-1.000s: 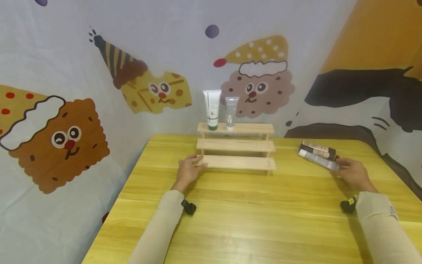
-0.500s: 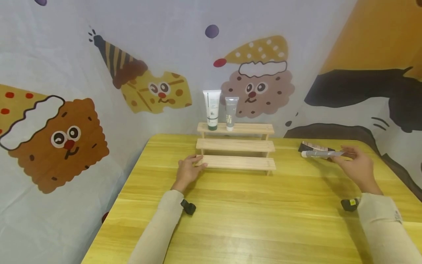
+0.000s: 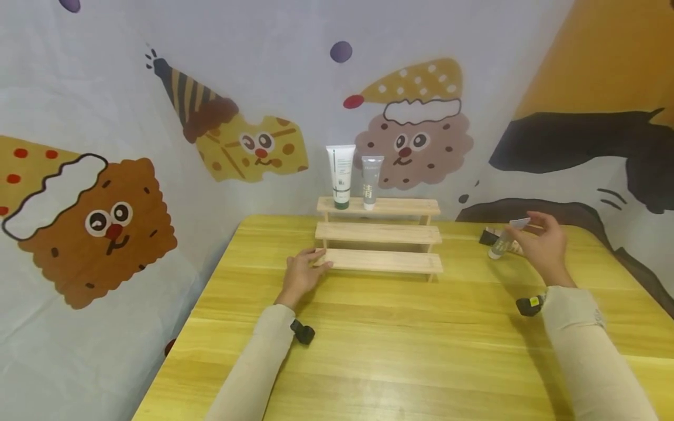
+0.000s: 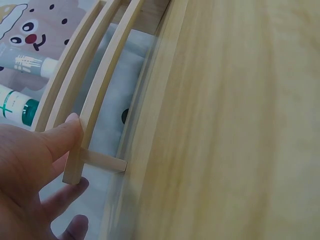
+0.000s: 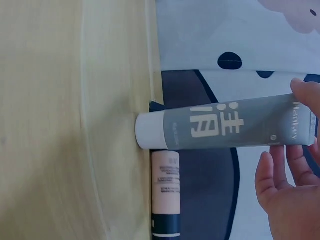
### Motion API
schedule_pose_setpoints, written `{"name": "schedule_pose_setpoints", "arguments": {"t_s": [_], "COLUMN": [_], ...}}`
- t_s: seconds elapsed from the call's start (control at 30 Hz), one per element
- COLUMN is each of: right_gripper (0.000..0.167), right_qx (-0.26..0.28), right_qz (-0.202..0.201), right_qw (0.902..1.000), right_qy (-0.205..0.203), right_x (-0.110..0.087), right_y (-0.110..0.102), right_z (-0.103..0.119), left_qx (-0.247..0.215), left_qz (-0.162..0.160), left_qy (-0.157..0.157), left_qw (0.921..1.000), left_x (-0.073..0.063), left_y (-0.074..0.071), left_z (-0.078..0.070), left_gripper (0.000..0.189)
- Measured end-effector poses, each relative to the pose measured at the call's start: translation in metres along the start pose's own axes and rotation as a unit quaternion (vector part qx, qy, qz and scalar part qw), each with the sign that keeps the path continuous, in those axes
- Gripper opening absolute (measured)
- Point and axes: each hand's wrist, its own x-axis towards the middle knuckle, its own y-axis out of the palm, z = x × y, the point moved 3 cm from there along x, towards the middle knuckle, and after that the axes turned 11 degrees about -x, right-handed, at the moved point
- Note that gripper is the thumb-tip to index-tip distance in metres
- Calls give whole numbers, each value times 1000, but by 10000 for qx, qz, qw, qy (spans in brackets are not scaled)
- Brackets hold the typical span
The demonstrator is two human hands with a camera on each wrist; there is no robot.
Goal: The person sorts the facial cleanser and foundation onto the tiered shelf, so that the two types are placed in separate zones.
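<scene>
My right hand pinches a grey squeeze tube by its flat end, white cap pointing down. The tube stands steeply tilted at the right of the table. Behind it lie a pink-beige tube with a dark end and a black-ended one, partly covered. My left hand grips the left end of the lowest board of a three-step wooden rack; in the left wrist view the thumb lies over the board and fingers reach under it. On the top step stand a white tube and another grey tube.
The rack stands toward the back of a yellow wood-grain table. A cloth backdrop with cartoon biscuits hangs behind and to the left. The two lower steps are bare.
My right hand has lifted the grey tube off the lying tubes, turned it from flat to steeply cap-down, and moved it slightly left. The left hand stays on the rack.
</scene>
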Motion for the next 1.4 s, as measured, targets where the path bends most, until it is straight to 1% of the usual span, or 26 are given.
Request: {"name": "schedule_pose_setpoints", "arguments": {"t_s": [0.1, 0.2, 0.3, 0.33, 0.43, 0.5, 0.63, 0.77, 0.93, 1.0, 1.1, 1.27, 1.3, 1.4], "right_gripper": [49, 49, 51, 51, 44, 41, 44, 48, 51, 54, 59, 66, 66, 70], "right_qx": [-36, -253, -519, -535, -551, -523, -580, -568, -612, -616, -636, -561, -538, -383], "right_qz": [57, 222, 341, 348, 364, 458, 733, 920, 907, 848, 759, 565, 529, 583], "right_qw": [9998, 9990, 9980, 9980, 9973, 9964, 9928, 9913, 9908, 9908, 9905, 9904, 9908, 9919], "right_qy": [186, 285, 79, -15, -327, -489, -744, -754, -800, -854, -955, -1128, -1123, -1061], "right_x": [3, 5, 7, 7, 8, 8, 7, 6, 3, 1, -1, -6, -7, -8], "right_y": [4, 7, 9, 10, 11, 11, 15, 17, 19, 20, 22, 25, 26, 29], "right_z": [-2, -5, -9, -10, -13, -14, -14, -15, -11, -7, 4, 33, 39, 54], "left_qx": [-4, 18, 43, 52, 50, 30, -13, -1, -1, 0, -1, -20, -5, 15], "left_qz": [23, 26, 7, 0, -5, -9, -12, -5, 18, 20, 8, -2, 0, -2], "left_qy": [4, 23, 41, 38, 7, -16, -13, 18, -22, -29, -29, -18, -11, 9], "left_qw": [10000, 10000, 10000, 10000, 10000, 10000, 10000, 10000, 10000, 10000, 10000, 10000, 10000, 10000], "left_x": [0, 0, 0, 0, 0, -1, -1, -1, -2, -2, -2, -2, -2, -1], "left_y": [1, 0, 0, 0, -1, -1, -2, -2, -1, -1, 0, -1, 0, -1], "left_z": [0, -1, -2, -2, -2, -2, -3, -3, -2, -2, -1, -2, -2, -2], "left_gripper": [47, 47, 47, 47, 47, 47, 47, 48, 48, 48, 48, 48, 48, 48]}}
